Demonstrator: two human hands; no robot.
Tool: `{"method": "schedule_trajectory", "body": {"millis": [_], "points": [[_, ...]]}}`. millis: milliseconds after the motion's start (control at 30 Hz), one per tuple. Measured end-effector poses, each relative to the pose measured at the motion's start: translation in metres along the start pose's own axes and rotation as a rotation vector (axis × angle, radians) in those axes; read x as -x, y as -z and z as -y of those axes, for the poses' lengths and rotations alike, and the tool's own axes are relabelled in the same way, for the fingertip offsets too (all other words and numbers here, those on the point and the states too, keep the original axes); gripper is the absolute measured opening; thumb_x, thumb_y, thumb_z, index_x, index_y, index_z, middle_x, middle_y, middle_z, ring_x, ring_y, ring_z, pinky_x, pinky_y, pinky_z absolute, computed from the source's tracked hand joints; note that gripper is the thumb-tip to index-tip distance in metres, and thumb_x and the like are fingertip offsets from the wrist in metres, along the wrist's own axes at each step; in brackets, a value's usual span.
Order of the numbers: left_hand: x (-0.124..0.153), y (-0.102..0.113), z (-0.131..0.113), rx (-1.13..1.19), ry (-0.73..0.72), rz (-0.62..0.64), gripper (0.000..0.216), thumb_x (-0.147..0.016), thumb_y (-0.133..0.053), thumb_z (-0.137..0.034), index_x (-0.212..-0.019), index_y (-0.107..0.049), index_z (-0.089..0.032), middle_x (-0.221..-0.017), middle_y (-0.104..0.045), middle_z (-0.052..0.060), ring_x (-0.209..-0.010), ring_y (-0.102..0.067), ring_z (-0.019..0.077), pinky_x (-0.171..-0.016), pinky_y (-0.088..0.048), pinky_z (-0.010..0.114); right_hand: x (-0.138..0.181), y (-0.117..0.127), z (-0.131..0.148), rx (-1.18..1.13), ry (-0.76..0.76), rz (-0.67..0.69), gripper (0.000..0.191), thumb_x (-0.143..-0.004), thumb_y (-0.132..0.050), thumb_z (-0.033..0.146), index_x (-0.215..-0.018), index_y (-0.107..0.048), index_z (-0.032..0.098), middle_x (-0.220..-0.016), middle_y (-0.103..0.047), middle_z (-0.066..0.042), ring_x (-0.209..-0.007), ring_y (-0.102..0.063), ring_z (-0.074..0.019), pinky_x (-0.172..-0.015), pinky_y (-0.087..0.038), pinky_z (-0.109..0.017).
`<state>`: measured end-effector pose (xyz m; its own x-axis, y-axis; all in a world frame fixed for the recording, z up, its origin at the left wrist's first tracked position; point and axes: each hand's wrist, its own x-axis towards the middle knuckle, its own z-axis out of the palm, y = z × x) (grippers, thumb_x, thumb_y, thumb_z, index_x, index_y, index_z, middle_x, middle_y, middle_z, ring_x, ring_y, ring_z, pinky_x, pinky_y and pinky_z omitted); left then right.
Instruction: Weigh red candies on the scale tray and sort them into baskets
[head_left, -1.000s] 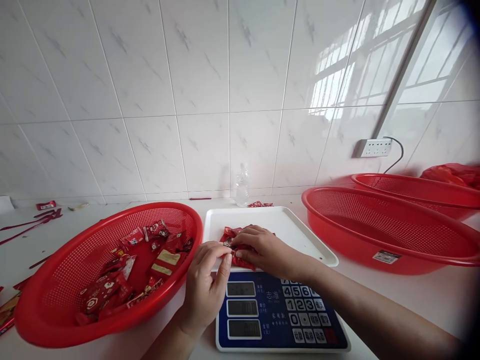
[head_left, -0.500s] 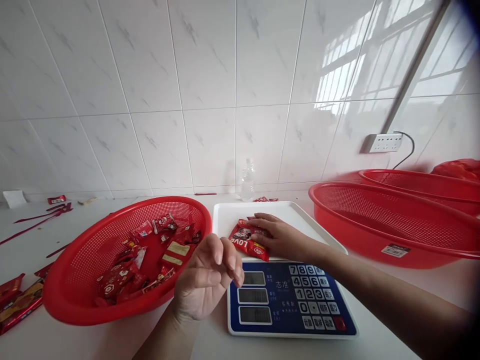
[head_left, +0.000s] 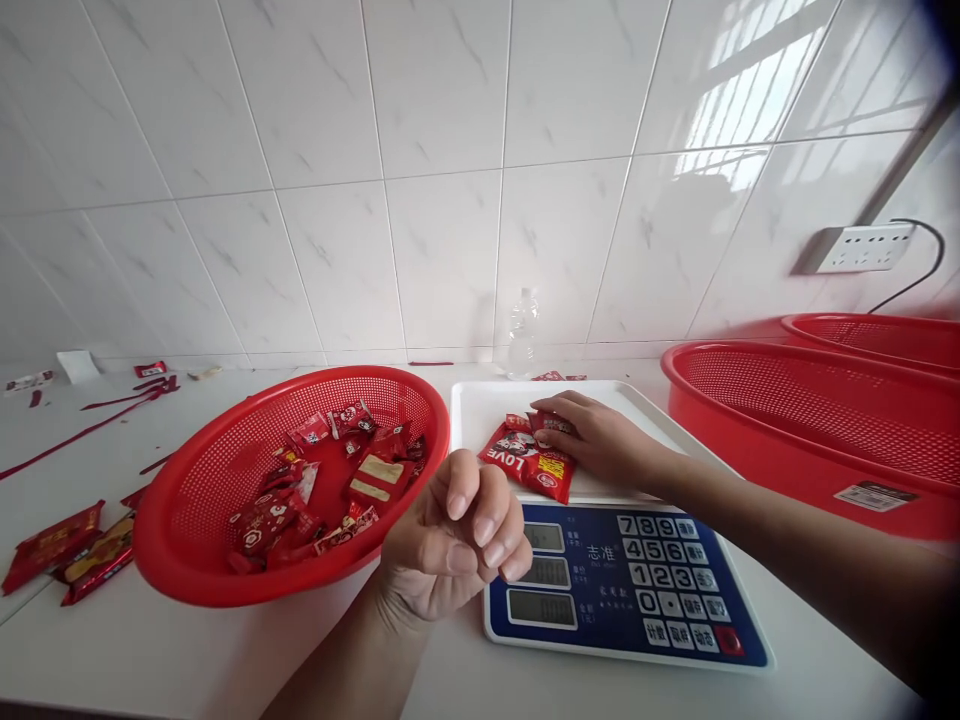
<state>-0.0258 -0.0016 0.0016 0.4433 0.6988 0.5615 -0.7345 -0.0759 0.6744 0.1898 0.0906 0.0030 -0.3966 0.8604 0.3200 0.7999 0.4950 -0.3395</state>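
Left hand (head_left: 454, 540): raised before the near left corner of the scale (head_left: 607, 585); fingers half curled, thumb tip and index tip apart; it covers part of the display. Right hand (head_left: 604, 440): palm down on the tray (head_left: 487, 408), fingers over a small packet (head_left: 551, 421); cannot tell whether it clamps this or only rests on it. LOVE packet (head_left: 525, 465): lies flat on the tray, near edge, just beside the right fingertips; print faces up. Left basket (head_left: 180, 510): on the surface (head_left: 195, 655), near the tray; mixed red packets (head_left: 262, 520) inside. Right basket (head_left: 750, 440): beyond the right forearm, label on its outer wall; a second basket (head_left: 885, 338) behind it. Bottle (head_left: 523, 340): clear, upright, by the wall behind the tray; ribbons (head_left: 124, 402) at far left.
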Motion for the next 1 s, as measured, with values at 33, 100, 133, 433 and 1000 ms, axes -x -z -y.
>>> {"method": "schedule_trajectory", "body": {"millis": [33, 100, 133, 433, 1000], "points": [[0.000, 0.000, 0.000, 0.034, 0.011, 0.003, 0.059, -0.070, -0.081, -0.026, -0.062, -0.023, -0.021, -0.057, -0.028, -0.008, -0.045, -0.028, 0.0056, -0.042, -0.037, 0.017, -0.001, 0.000, -0.001, 0.005, -0.002, -0.009, 0.039, -0.093, -0.049, 0.039, -0.124, -0.064, 0.019, -0.123, -0.065, -0.016, -0.110, -0.064, -0.0328, -0.093, -0.051, -0.046], [0.000, 0.002, 0.001, 0.126, 0.034, 0.017, 0.056, -0.068, -0.081, -0.019, -0.062, -0.025, -0.021, -0.057, -0.031, -0.007, -0.047, -0.030, 0.0053, -0.045, -0.040, 0.016, -0.002, 0.000, -0.003, 0.011, -0.004, -0.028, 0.038, -0.093, -0.049, 0.037, -0.124, -0.063, 0.021, -0.123, -0.067, -0.014, -0.111, -0.064, -0.0321, -0.093, -0.052, -0.045], [0.000, 0.003, 0.002, 0.175, 0.044, 0.032, 0.054, -0.067, -0.080, -0.016, -0.062, -0.026, -0.020, -0.058, -0.032, -0.007, -0.048, -0.032, 0.0052, -0.047, -0.042, 0.015, -0.002, 0.000, -0.004, 0.015, -0.005, -0.039, 0.037, -0.092, -0.050, 0.036, -0.123, -0.063, 0.022, -0.122, -0.068, -0.012, -0.110, -0.065, -0.0315, -0.091, -0.053, -0.044], [0.003, 0.007, 0.006, 0.341, 0.059, 0.161, 0.044, -0.068, -0.071, -0.002, -0.066, -0.031, -0.021, -0.064, -0.039, -0.007, -0.055, -0.039, 0.0059, -0.061, -0.050, 0.013, -0.003, 0.004, -0.005, 0.070, -0.014, -0.141, 0.030, -0.090, -0.052, 0.039, -0.112, -0.066, 0.023, -0.109, -0.074, -0.009, -0.096, -0.069, -0.0292, -0.081, -0.056, -0.041], [0.001, 0.006, 0.005, 0.359, 0.097, 0.218, 0.035, -0.086, -0.060, -0.009, -0.063, -0.036, -0.020, -0.056, -0.043, -0.006, -0.050, -0.044, 0.0079, -0.062, -0.055, 0.017, 0.021, 0.093, -0.075, 0.412, -0.474, -0.346, 0.040, -0.089, -0.055, 0.032, -0.124, -0.062, 0.014, -0.111, -0.070, -0.018, -0.093, -0.062, -0.0299, -0.067, -0.044, -0.036]]}}
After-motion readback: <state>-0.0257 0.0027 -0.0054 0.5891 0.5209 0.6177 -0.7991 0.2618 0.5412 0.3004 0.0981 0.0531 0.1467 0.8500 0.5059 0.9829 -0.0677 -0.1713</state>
